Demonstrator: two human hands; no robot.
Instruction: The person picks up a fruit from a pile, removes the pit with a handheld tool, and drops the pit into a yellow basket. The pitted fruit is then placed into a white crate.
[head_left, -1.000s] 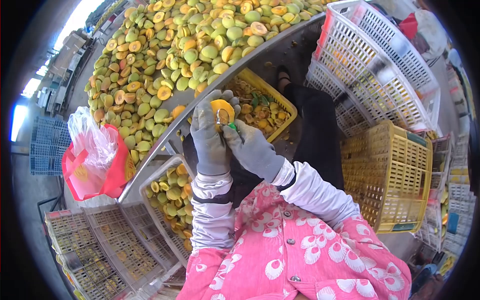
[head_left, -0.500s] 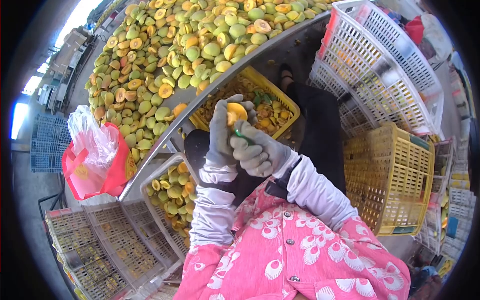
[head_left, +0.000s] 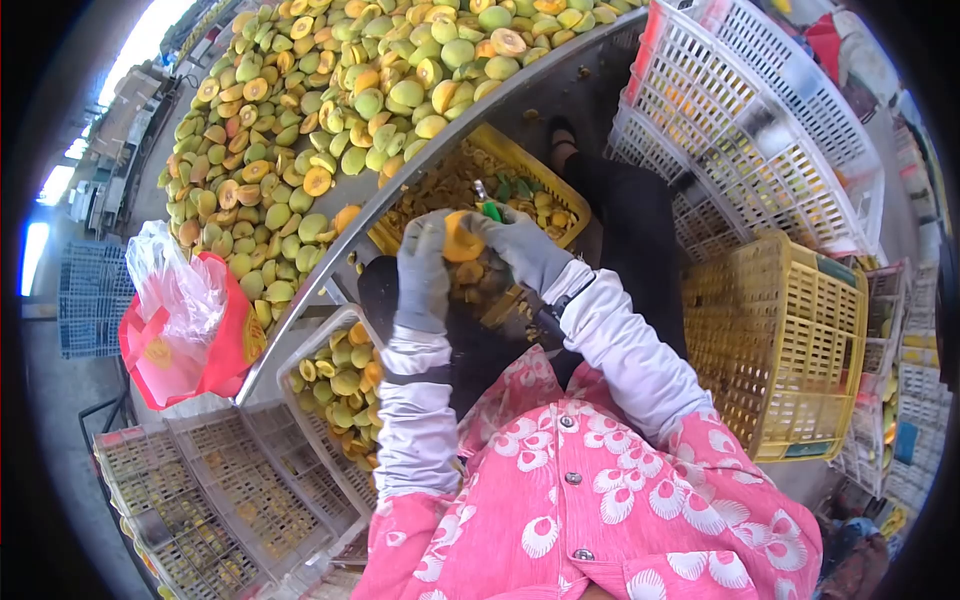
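Between my gloved hands is a peach-like fruit half (head_left: pixel 463 240) with orange flesh. My left hand (head_left: pixel 423 272) is closed on its left side. My right hand (head_left: pixel 526 248) is closed around a small tool with a green handle (head_left: pixel 490 210), its metal end pointing up and away from me, and its fingers also reach the fruit's right edge. Beneath the hands, a yellow crate (head_left: pixel 578 200) contains fruit scraps and a few green leaves. A heap of halved green-and-orange fruit (head_left: pixel 400 95) covers the metal table (head_left: pixel 345 240) ahead.
A pale crate of fruit halves (head_left: pixel 290 378) stands by my left leg. Red bag with clear plastic (head_left: pixel 190 340) hangs at the table's left edge. White crates (head_left: pixel 740 130) and a yellow crate (head_left: pixel 770 350) stand on the right, and grey crates (head_left: pixel 230 490) at lower left.
My hands have moved slightly apart, with the fruit half now held between their fingers. The green-handled tool has turned so its metal end points up, away from the fruit.
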